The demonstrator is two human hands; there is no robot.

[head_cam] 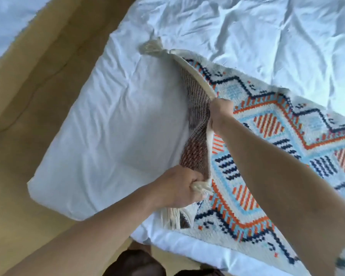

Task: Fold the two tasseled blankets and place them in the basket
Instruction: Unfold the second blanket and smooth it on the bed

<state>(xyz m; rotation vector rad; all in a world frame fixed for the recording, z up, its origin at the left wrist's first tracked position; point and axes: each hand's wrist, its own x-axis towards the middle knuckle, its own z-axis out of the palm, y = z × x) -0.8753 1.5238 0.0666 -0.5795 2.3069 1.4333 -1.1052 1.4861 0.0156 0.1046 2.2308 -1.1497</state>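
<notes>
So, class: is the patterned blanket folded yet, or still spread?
Mostly spread on the bed; both hands lift one edge of the blanket, baring its underside.

Head view, steeply down, close.

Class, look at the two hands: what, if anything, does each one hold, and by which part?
Both grip the patterned blanket by its lifted end edge. The left hand clutches the near corner with its tassels; the right hand pinches the cream border midway along.
</notes>
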